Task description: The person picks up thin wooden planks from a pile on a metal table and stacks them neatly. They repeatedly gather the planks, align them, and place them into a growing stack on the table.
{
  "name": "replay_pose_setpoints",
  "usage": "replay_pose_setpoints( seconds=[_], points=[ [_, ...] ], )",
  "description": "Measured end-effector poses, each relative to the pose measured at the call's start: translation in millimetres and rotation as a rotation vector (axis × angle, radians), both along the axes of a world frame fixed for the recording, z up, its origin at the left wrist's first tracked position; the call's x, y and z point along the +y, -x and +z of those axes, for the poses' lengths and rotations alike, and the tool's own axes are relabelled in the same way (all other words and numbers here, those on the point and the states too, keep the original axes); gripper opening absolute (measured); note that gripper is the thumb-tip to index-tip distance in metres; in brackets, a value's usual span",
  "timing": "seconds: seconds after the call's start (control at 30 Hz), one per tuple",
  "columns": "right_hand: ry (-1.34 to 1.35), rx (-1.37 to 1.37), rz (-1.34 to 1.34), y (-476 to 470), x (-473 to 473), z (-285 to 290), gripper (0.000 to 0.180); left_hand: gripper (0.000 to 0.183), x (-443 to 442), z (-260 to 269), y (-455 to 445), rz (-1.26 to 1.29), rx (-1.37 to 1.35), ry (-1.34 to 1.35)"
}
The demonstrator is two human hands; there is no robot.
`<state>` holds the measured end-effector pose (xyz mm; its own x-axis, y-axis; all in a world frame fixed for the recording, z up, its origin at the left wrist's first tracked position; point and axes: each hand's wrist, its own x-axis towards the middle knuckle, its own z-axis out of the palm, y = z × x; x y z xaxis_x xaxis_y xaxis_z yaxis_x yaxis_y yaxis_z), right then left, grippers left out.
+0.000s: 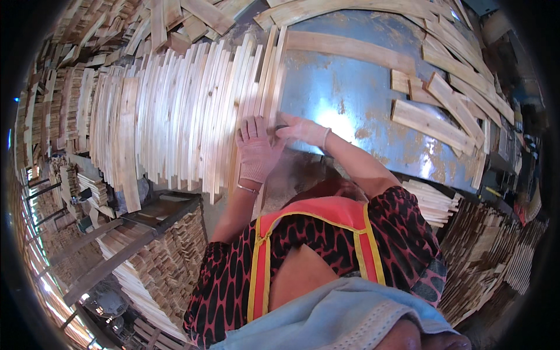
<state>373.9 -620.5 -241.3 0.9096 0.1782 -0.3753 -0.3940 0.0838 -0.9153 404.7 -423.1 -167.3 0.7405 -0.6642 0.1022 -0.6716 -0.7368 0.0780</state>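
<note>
My left hand [256, 151], in a light knitted glove, lies palm down with fingers spread on the right end of a long row of wooden slats [188, 118]. The slats stand on edge, packed side by side. My right hand [306, 130], gloved too, is at the last slat [275, 78] of the row, index finger and thumb pointing left. A small dark thing [280, 127] shows between its fingertips; what it is, and whether the hand grips it, I cannot tell. Right of the row lies the metal tabletop [323, 87], dusted with sawdust.
One flat board [350, 50] lies across the tabletop's far part. Loose boards [433, 124] are piled at the right, with more offcuts [192, 19] at the far left. Stacked lumber [162, 258] stands low at left, near a fan [105, 302]; another stack [477, 249] is at right.
</note>
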Motion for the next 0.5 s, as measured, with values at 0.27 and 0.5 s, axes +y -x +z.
replay_pose_setpoints(
  seconds=[0.27, 0.5],
  points=[
    [0.380, -0.295, -1.005, -174.5, -289.0, -65.5, 0.021, 0.069, -33.9, -12.4, -32.4, 0.035, -0.009, -0.097],
    [-0.546, -0.088, -1.456, -305.0, -403.5, -84.9, 0.047, 0.060, -47.0, -7.3, -48.4, 0.057, 0.035, -0.060]
  ],
)
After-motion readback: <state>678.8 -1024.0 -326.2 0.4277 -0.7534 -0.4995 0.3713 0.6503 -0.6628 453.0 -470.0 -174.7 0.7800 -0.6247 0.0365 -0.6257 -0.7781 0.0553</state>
